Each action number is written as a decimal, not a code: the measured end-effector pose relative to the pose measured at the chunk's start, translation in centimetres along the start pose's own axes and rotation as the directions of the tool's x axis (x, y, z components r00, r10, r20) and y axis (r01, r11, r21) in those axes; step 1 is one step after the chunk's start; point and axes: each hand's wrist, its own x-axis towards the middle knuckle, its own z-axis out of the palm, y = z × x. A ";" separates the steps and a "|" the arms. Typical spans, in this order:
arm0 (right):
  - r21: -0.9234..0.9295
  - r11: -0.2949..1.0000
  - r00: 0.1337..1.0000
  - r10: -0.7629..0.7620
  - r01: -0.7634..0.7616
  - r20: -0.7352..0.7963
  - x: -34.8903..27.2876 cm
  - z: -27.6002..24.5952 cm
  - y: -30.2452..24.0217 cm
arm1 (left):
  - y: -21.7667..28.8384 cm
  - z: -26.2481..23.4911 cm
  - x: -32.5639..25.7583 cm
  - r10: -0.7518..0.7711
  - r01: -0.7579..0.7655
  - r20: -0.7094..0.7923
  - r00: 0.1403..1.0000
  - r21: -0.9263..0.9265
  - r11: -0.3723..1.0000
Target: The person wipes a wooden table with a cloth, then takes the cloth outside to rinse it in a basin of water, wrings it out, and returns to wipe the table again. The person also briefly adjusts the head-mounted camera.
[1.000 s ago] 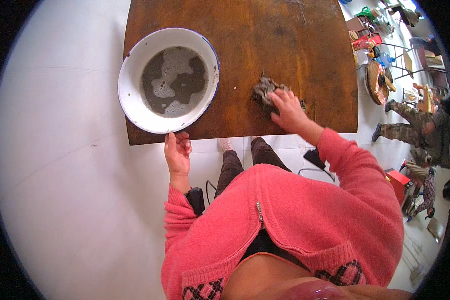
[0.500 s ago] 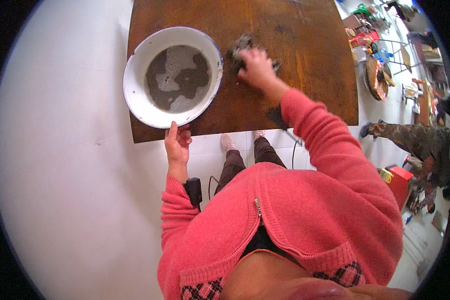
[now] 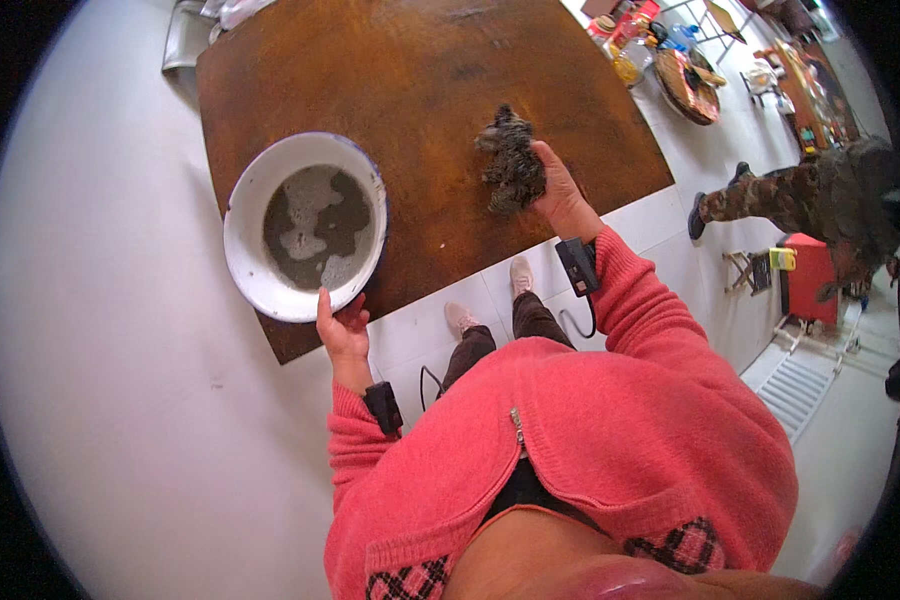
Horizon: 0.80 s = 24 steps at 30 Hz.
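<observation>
A white enamel basin [image 3: 245, 235] with a dark blue rim stands at the left of a brown wooden table, near its front edge. Grey, murky water [image 3: 350, 212] with patches of foam lies in it. My left hand [image 3: 344, 332] holds the basin's near rim, thumb up against the rim and fingers curled below. To the right of the basin, my right hand [image 3: 568, 198] grips a crumpled dark grey rag [image 3: 515, 165] over the tabletop. Its thumb shows along the rag's edge, while the fingers are mostly hidden.
The worn wooden table [image 3: 420, 90] ends just in front of my legs. A round woven tray [image 3: 685, 90] and bottles [image 3: 630, 62] are beyond its right side. Another person's camouflage-clad leg [image 3: 770, 192] and a red box [image 3: 808, 278] are farther right.
My view has turned, so table and basin appear lower and to the left. My right hand has drawn back toward the table's near right, the rag now bunched upright in its grip. My left hand stays at the basin's rim.
</observation>
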 end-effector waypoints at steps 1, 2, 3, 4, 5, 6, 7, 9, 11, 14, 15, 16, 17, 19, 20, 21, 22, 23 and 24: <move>0.223 0.975 0.996 0.007 -0.027 0.090 -0.5 -0.8 -0.8 | 0.0 -0.1 0.2 0.013 -0.013 -0.012 1.000 -0.003 1.000; 0.259 0.966 0.999 0.001 -0.015 0.054 -1.0 -1.6 -1.3 | 0.1 -0.1 0.4 -0.002 0.002 0.004 1.000 -0.031 1.000; 0.303 0.952 0.999 -0.044 0.033 0.029 -1.4 -2.3 -1.5 | 0.1 -0.2 0.6 0.027 -0.028 -0.035 0.999 -0.014 1.000; 0.364 0.929 0.997 -0.076 0.062 0.026 -1.7 -3.1 -1.9 | 0.1 -0.1 1.0 0.021 -0.024 -0.071 0.997 -0.045 0.999; 0.369 0.922 0.993 -0.111 0.115 -0.031 -1.9 -3.7 -1.8 | 0.1 -0.1 1.2 0.018 -0.022 -0.100 0.995 -0.038 0.999; 0.337 0.937 0.995 -0.098 0.095 -0.006 -2.0 -4.2 -2.0 | 0.1 -0.1 1.5 0.038 -0.045 -0.075 0.997 -0.098 0.994; 0.399 0.914 0.996 -0.085 0.075 0.007 -2.2 -4.6 -1.8 | 0.0 -0.1 1.6 0.102 -0.102 -0.009 0.995 -0.109 0.989; 0.413 0.908 0.997 -0.077 0.075 -0.012 -2.6 -5.1 -2.0 | 0.1 -0.1 1.8 0.111 -0.116 -0.073 0.991 -0.062 0.991; 0.430 0.902 0.993 -0.082 0.037 0.084 -3.2 -5.1 -2.5 | 0.2 0.0 1.7 0.094 -0.097 -0.042 0.995 -0.071 0.993; 0.407 0.913 0.999 -0.037 0.029 0.013 -4.5 -4.7 -4.0 | 0.4 0.9 1.0 0.086 -0.090 -0.070 0.994 -0.056 0.994; 0.425 0.905 0.998 -0.036 0.014 0.043 -4.9 -4.6 -4.6 | 0.3 1.2 0.6 0.114 -0.118 -0.058 0.992 -0.060 0.991; 0.462 0.887 0.992 -0.040 -0.020 0.120 -5.3 -4.2 -5.2 | 0.1 1.7 0.1 0.181 -0.183 -0.036 0.983 -0.072 0.980; 0.406 0.913 0.995 -0.065 0.030 0.074 -5.7 -3.9 -5.7 | 0.3 2.3 -0.3 0.150 -0.153 -0.069 0.986 -0.043 0.987; 0.373 0.925 0.994 -0.098 0.071 0.054 -6.2 -3.1 -6.8 | -0.1 3.4 -1.4 0.163 -0.163 -0.050 0.985 0.002 0.987; 0.385 0.921 0.996 -0.087 0.067 0.036 -6.5 -2.7 -7.3 | -0.5 3.9 -2.2 0.154 -0.154 -0.032 0.988 -0.015 0.988; 0.398 0.916 0.999 -0.051 0.048 -0.001 -6.7 -2.2 -7.6 | -0.6 4.3 -2.5 0.115 -0.116 -0.043 0.992 -0.020 0.993; 0.382 0.922 0.996 -0.083 0.069 0.018 -7.0 -1.9 -8.1 | -0.8 4.7 -3.2 0.080 -0.082 -0.089 0.993 -0.025 0.996; 0.373 0.925 0.996 -0.091 0.076 0.024 -7.3 -1.5 -8.5 | -1.1 5.1 -3.6 0.067 -0.067 -0.046 0.997 -0.014 0.998; 0.391 0.919 0.998 -0.064 0.048 0.029 -7.7 -1.2 -9.0 | -1.4 5.7 -4.0 0.051 -0.051 -0.035 0.998 -0.008 0.999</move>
